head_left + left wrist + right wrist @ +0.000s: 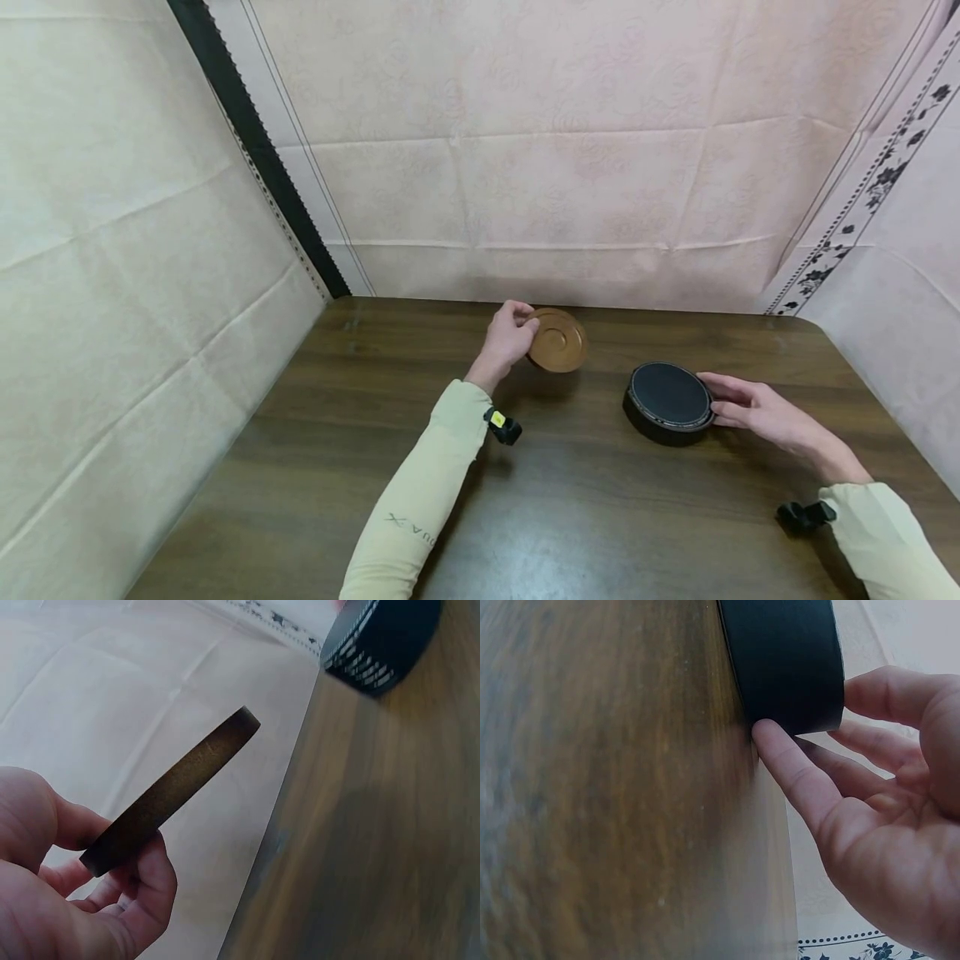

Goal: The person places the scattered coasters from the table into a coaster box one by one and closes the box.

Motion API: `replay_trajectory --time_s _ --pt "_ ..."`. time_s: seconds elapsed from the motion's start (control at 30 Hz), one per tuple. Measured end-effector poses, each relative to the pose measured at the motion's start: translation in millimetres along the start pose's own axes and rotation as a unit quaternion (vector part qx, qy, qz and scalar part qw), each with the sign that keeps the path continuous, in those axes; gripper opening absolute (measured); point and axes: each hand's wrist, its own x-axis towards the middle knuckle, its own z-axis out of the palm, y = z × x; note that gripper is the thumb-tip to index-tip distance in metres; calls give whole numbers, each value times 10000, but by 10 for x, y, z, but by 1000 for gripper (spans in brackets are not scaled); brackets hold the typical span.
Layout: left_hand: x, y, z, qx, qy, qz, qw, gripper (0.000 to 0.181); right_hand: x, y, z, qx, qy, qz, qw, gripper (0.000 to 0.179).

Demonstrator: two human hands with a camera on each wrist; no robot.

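Note:
In the head view, my left hand (512, 337) pinches a round brown coaster (558, 340) by its left edge. The coaster has ring-shaped grooves and is tilted up over the back of the table. Seen edge-on in the left wrist view, the coaster (172, 793) sits between the thumb and bent fingers of my left hand (82, 877). To the right, a low round black box (670, 400) with light stitching stands on the table. My right hand (765, 415) touches its right side with fingertips. The right wrist view shows extended fingers (795, 769) at the box's lower edge.
A brown wood-grain table (570, 500) lies under both hands. Pale creased cloth (525, 167) hangs behind it and at both sides, with a dark strip (262, 158) at the left and a floral border (877, 183) at the right.

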Motion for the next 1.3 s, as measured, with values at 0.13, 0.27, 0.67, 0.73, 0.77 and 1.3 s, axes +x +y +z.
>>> replay_trajectory --time_s 0.13,0.27,0.67,0.73,0.77,1.3 --pt "-25 54 142 -135 -101 15 9999 23 -2 -4 2 -45 12 -8 10000 63" --pt "-54 92 267 -277 -150 -11 9995 23 -8 -23 5 -66 20 26 10000 63" --pt "-132 205 643 -759 -310 -51 9966 21 -6 -15 -8 101 -79 -171 9998 63" --pt "-147 220 714 -877 -395 -72 9953 20 -1 -11 -9 113 -95 -173 9997 63" --pt "-153 222 750 -969 -436 -98 9943 20 2 -13 -8 117 -100 -164 9997 63" --pt "-202 122 1297 -1373 -593 -670 9865 18 -5 -31 5 -94 68 78 9999 60"
